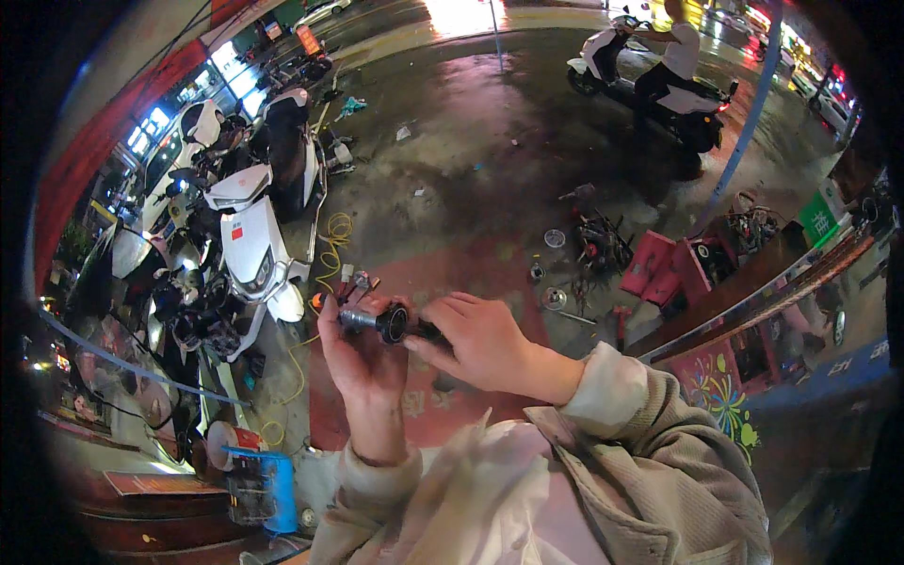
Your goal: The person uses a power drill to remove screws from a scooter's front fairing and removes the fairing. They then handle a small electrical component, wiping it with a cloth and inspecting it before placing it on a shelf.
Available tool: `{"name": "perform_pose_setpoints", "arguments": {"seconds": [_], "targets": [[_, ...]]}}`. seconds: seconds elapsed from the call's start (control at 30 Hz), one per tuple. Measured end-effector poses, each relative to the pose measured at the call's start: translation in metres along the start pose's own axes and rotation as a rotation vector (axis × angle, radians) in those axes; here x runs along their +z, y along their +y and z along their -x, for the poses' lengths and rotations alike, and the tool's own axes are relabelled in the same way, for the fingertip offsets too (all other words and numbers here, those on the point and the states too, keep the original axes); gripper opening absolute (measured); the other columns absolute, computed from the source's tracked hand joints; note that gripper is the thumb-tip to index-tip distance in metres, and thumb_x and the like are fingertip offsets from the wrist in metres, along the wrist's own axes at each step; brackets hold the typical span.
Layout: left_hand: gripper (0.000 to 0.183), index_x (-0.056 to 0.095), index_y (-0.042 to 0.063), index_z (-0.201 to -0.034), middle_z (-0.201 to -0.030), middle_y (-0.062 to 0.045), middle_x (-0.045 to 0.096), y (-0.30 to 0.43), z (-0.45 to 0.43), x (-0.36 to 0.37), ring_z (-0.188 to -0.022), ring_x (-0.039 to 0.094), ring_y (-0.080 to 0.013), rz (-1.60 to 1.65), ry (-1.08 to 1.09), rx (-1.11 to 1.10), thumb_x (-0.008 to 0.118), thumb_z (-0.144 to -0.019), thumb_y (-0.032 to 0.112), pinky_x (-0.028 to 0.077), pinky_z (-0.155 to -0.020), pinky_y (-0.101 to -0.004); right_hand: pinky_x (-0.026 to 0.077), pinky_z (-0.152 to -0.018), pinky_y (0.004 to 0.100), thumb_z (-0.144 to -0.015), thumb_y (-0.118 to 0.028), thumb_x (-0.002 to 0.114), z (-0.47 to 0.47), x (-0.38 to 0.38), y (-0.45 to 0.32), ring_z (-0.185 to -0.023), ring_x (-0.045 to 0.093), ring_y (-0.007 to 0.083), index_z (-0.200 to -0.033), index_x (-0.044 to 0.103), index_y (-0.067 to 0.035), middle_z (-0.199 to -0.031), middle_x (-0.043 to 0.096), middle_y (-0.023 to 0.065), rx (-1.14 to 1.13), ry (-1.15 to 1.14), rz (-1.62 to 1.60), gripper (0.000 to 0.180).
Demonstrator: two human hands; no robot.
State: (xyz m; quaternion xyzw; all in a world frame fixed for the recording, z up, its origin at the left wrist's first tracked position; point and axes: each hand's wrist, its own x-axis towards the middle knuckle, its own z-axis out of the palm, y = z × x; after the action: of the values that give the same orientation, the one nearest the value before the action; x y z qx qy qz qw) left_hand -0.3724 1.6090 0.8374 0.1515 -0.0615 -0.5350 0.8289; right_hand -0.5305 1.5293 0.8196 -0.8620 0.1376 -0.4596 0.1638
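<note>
My left hand (364,367), palm up with fingers curled, cradles a silver metal cylinder (360,319) with a black round head (393,324); it looks like a scooter ignition lock. Short leads with small connectors (358,282) stick up beyond it, and a small orange piece (317,301) shows by the thumb tip. From the other side, my right hand (480,339) pinches a dark slim piece (426,329) at the black head. Its fingers cover most of that piece, so I cannot tell whether it is a key.
White scooters (258,244) stand to the left, near a coiled yellow hose (337,232). Below me lies a red mat (487,272). An open red toolbox (648,265) and loose parts (600,244) are on the right. A person (681,53) sits on a scooter beyond a blue pole (741,116).
</note>
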Motion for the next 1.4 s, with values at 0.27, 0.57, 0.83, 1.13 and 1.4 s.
{"name": "perform_pose_setpoints", "arguments": {"seconds": [0.27,0.57,0.83,1.13,1.4], "targets": [[0.044,0.049,0.006,-0.135,-0.121,-0.01,0.062,-0.015,0.013,0.001,-0.105,0.062,-0.0193,-0.454,-0.007,0.171,0.058,-0.101,0.033,0.053,-0.092,-0.0356,0.053,-0.062,0.0365,-0.086,-0.029,0.061,0.003,-0.011,0.004,-0.08,0.063,0.0241,-0.091,0.058,-0.01,-0.082,0.06,0.0049,-0.152,-0.151,0.354,0.02],[0.033,0.069,0.007,-0.087,-0.084,-0.011,0.07,-0.038,0.013,0.038,-0.08,0.068,-0.0286,-0.396,0.283,0.128,0.062,-0.099,0.037,0.057,-0.075,-0.0453,0.052,-0.057,0.0397,-0.097,-0.035,0.061,0.031,-0.005,0.01,-0.077,0.065,0.0284,-0.088,0.061,-0.006,-0.08,0.064,0.0093,-0.123,-0.087,0.319,0.03],[0.037,0.068,0.005,-0.089,-0.088,-0.013,0.071,-0.033,0.013,0.036,-0.08,0.068,-0.0328,-0.236,0.19,-0.008,0.062,-0.098,0.04,0.058,-0.072,-0.0463,0.056,-0.067,0.0495,-0.102,-0.036,0.057,0.034,-0.011,-0.001,-0.077,0.067,0.0389,-0.092,0.061,-0.003,-0.081,0.066,0.0168,0.199,-0.222,-0.058,0.035],[0.035,0.063,0.007,-0.111,-0.079,-0.004,0.056,-0.026,0.016,0.015,-0.073,0.056,-0.0175,-0.232,0.214,0.187,0.059,-0.099,0.039,0.048,-0.074,-0.0357,0.055,-0.072,0.0455,-0.102,-0.049,0.06,0.043,-0.017,0.001,-0.079,0.065,0.0287,-0.106,0.066,-0.001,-0.085,0.067,0.0168,0.444,-0.332,-0.549,0.049],[0.027,0.059,0.015,-0.113,-0.066,0.002,0.041,-0.025,0.008,-0.008,-0.055,0.038,-0.013,-0.26,-0.221,0.12,0.059,-0.097,0.036,0.039,-0.072,-0.0358,0.055,-0.069,0.0388,-0.097,-0.034,0.072,0.059,0.006,0.0,-0.08,0.065,0.0253,-0.102,0.067,-0.001,-0.087,0.064,0.012,0.452,-0.215,-0.534,0.034]]}}
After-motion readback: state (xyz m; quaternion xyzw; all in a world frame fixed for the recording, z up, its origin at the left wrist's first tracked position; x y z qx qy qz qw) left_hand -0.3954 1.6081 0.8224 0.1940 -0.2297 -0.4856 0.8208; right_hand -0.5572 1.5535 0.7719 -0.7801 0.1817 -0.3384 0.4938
